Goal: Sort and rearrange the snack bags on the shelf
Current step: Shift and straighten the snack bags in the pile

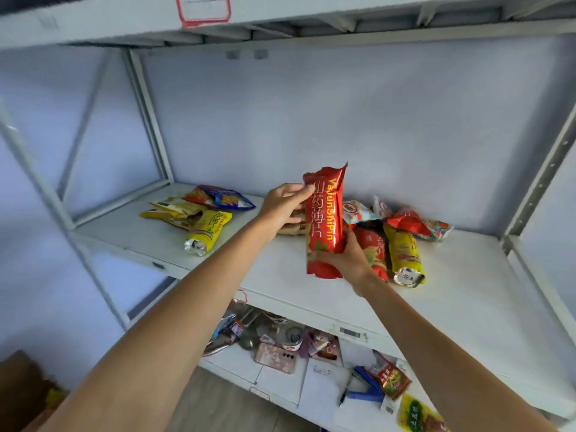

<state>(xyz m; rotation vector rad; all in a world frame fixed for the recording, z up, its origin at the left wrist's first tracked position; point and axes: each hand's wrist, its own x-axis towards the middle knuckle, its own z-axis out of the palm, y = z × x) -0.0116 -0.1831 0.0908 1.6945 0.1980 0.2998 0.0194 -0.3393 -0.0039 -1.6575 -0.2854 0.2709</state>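
I can read one label clearly: the tall red snack bag [324,219] at the centre of the frame carries "YaJunShiPin" in yellow letters running down its side, with the white Chinese characters 山药薄片 beside them. The red-edged label holder [203,10] at the upper left of the frame and the print on the other bags are too blurred for me to read.
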